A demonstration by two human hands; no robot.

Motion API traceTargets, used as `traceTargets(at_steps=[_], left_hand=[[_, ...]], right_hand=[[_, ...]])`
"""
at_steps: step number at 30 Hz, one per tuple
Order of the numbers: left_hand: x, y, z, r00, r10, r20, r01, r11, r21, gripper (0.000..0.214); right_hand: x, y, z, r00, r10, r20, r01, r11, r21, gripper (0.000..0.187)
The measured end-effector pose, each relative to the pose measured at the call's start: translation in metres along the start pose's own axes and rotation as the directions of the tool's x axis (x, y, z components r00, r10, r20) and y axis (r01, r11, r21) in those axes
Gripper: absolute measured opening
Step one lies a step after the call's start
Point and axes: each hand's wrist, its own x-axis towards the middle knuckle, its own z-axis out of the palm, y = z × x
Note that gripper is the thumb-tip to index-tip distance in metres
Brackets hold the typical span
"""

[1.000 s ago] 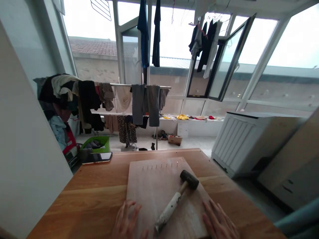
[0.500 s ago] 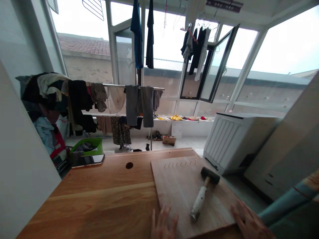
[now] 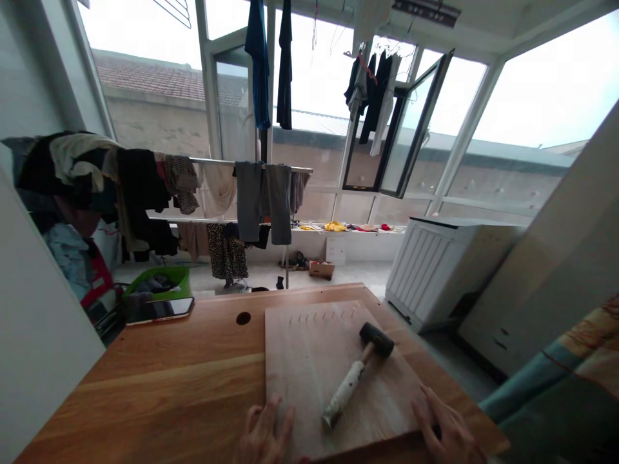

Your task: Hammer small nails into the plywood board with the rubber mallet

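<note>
At the far left corner of the wooden desk [image 3: 169, 380] lies a dark flat phone with a pale rim [image 3: 159, 310], and just right of it a small round hole [image 3: 243, 318] opens in the desk top. Beyond the desk, on the floor to the left, stands a green plastic basket [image 3: 157, 281] under a rail hung with clothes [image 3: 242, 193].

The left hand [image 3: 265, 435] rests flat at the near left corner of the pale rectangular wooden board [image 3: 309, 361], fingers spread and apart, clamped on nothing (its palm runs off the bottom edge). The board lies on the right half of the desk, its near edge close to the desk's near edge. Along its far edge stands a short row of small nails [image 3: 322, 316], upright. In the middle of the board lies a mallet with a black head and a worn whitish handle [image 3: 355, 377], head far and to the right, handle end pointing near, between the two hands and touched by neither.

The right hand [image 3: 447, 435] lies open on the board's near right corner, fingers loosely apart over the edge. Further right, off the desk, stands a white ribbed cabinet [image 3: 435, 264].
</note>
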Motion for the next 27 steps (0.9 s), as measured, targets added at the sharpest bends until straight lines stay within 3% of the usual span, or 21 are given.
traceTargets(at_steps=[3, 9, 13, 17, 21, 23, 25, 27], left_hand=[[-0.015, -0.029, -0.024, 0.999, 0.037, 0.035, -0.039, 0.997, 0.061, 0.054], [-0.047, -0.074, -0.061, 0.988, -0.072, 0.136, 0.058, 0.992, 0.11, 0.049], [-0.063, -0.09, -0.068, 0.964, -0.197, 0.181, 0.191, 0.98, 0.054, 0.045], [-0.061, -0.1, -0.077, 0.939, -0.236, 0.252, 0.245, 0.97, -0.006, 0.045], [-0.024, -0.123, -0.089, 0.864, -0.239, 0.443, 0.304, 0.949, -0.079, 0.042], [0.012, -0.143, -0.09, 0.83, -0.199, 0.521, 0.326, 0.931, -0.165, 0.04], [0.057, -0.165, -0.085, 0.842, -0.19, 0.505, 0.355, 0.9, -0.253, 0.038], [0.103, -0.185, -0.073, 0.878, -0.224, 0.423, 0.378, 0.866, -0.327, 0.036]], right_hand=[[0.004, -0.029, -0.005, 1.0, -0.028, -0.002, 0.028, 0.996, 0.084, 0.051], [0.036, -0.074, -0.031, 0.975, -0.182, 0.129, 0.126, 0.927, 0.354, 0.042], [0.062, -0.106, -0.046, 0.978, -0.015, 0.206, -0.101, 0.836, 0.54, 0.039], [0.084, -0.112, -0.053, 0.927, 0.045, 0.371, -0.273, 0.759, 0.59, 0.045], [0.139, -0.094, -0.06, 0.898, -0.049, 0.436, -0.242, 0.773, 0.586, 0.038], [0.189, -0.092, -0.066, 0.912, 0.048, 0.407, -0.281, 0.798, 0.534, 0.043], [0.246, -0.101, -0.072, 0.932, 0.075, 0.355, -0.275, 0.783, 0.557, 0.049], [0.3, -0.119, -0.075, 0.962, 0.053, 0.268, -0.217, 0.744, 0.632, 0.051]])
